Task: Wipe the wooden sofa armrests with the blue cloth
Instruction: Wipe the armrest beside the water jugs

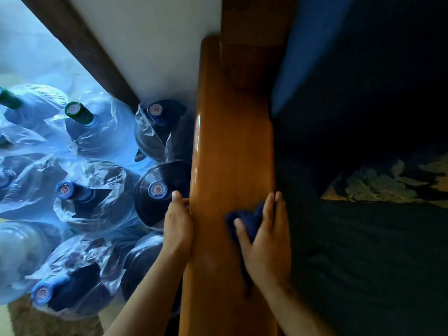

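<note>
A glossy wooden sofa armrest (230, 151) runs from the bottom of the view up to the wall. My right hand (266, 241) lies flat on its right side, pressing a dark blue cloth (247, 220) against the wood; the cloth bulges out between thumb and fingers. My left hand (178, 224) grips the armrest's left edge, its fingers curled out of sight over the side.
Several large water bottles (94, 132) wrapped in clear plastic stand packed on the floor left of the armrest. A white wall (155, 44) and a dark door frame (80, 47) lie beyond them. The dark sofa seat (363, 251) and a patterned cushion (388, 185) are to the right.
</note>
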Available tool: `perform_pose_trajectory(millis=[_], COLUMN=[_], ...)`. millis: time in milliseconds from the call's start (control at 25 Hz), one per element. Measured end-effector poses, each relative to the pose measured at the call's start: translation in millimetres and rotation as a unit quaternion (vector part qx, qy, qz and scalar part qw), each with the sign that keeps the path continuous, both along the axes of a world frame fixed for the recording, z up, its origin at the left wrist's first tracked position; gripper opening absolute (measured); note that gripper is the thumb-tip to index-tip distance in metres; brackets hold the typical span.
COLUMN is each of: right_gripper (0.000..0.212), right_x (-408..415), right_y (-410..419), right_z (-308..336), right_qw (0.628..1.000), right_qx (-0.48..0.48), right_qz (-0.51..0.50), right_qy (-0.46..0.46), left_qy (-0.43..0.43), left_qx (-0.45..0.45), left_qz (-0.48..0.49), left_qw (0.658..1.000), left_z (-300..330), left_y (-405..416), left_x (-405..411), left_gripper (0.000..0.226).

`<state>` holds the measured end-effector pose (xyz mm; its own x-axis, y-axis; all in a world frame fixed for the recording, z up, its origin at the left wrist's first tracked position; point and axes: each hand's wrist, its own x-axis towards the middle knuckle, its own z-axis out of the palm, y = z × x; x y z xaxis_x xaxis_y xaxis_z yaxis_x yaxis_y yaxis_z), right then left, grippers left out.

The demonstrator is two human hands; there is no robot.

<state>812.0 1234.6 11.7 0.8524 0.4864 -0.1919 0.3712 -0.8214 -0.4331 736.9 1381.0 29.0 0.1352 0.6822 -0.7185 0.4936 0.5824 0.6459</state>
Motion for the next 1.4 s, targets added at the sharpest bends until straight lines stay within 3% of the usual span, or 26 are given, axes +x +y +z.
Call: perform_pose_trajectory(millis=[120,240,320,400,480,520,600,680,800,880,1120,1280,1400], right_gripper=[0.116,0.11,0.097,0.087,0.083,0.081,0.08,0.082,0.079,0.074,0.072,0.072,0.069], right_x=[47,116,143,144,123,109,95,123,173,185,195,173,119], right_y=[52,135,169,181,177,172,161,173,226,269,362,334,225], right_z=[-5,-7,-6,-7,-4,-4,-5,-1,2,0,-9,-10,1], right_qw=[0.983,0.966,0.973,0.985,0.99,0.991,0.985,0.956,0.918,0.919,0.951,0.965,0.945], right_qx=[-0.057,-0.052,-0.009,0.047,0.035,0.022,0.003,0.0,-0.004,-0.018,-0.122,-0.063,0.003], right_qz=[0.163,0.23,0.191,0.067,-0.027,-0.018,0.119,0.283,0.386,0.377,0.213,0.192,0.318], right_qy=[-0.065,-0.104,-0.129,-0.155,-0.135,-0.133,-0.122,-0.083,-0.084,-0.109,-0.186,-0.168,-0.074], left_qy=[0.003,-0.006,-0.02,-0.039,-0.044,-0.048,-0.065,-0.076,-0.077,-0.079,-0.086,-0.093,-0.098], left_qx=[0.012,0.017,0.012,0.024,0.029,0.021,-0.01,-0.039,-0.023,-0.01,-0.002,0.011,0.015], left_qz=[0.005,0.021,0.02,0.01,-0.005,-0.009,-0.012,-0.01,0.002,0.004,-0.024,-0.03,-0.014], left_qw=[1.0,1.0,1.0,0.999,0.999,0.999,0.998,0.996,0.997,0.997,0.996,0.995,0.995], left_z=[-2,-3,-3,-4,-7,-8,-13,-15,-13,-19,-31,-38,-40], left_y=[11,24,29,34,38,41,50,59,65,67,67,56,42], left_x=[15,29,36,41,45,46,49,53,53,48,31,15,3], left_gripper=[0.071,0.071,0.076,0.086,0.09,0.091,0.096,0.098,0.081,0.08,0.073,0.069,0.069])
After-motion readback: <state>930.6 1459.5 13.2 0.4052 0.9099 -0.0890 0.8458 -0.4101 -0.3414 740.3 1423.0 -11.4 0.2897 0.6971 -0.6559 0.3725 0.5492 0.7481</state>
